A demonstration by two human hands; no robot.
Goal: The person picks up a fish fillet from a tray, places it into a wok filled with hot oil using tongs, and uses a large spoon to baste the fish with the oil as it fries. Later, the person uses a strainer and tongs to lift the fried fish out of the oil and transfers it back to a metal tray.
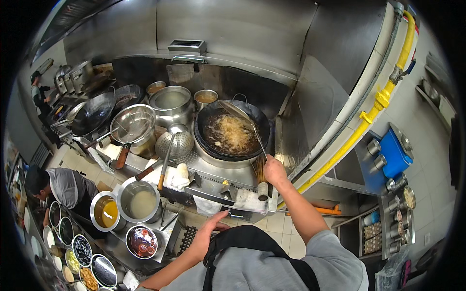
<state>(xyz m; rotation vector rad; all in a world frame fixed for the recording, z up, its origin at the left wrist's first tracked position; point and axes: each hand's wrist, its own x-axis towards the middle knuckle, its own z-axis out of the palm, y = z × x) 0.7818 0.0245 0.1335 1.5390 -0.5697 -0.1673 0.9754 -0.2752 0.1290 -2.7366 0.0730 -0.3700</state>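
Observation:
My right hand (275,171) grips the thin handle of a metal ladle or skimmer (235,110). Its broad head is over the far side of a black wok (265,122), above bubbling oil. Pale golden food (233,132) froths in the middle of that oil; its kind cannot be made out. Close to my right hand, a bamboo wok brush (260,172) leans at the stove's front edge. My left hand (205,234) is low before my apron (247,232), fingers extended and nothing visible in it, near the stove front.
Left of the wok are a perforated strainer (182,145), a mesh sieve (133,122) and a lidded pot (170,100). Pots of yellow liquid (106,212) and cloudy liquid (142,205) stand lower left. A co-worker (71,183) bends there. A yellow gas pipe (382,100) runs along the right.

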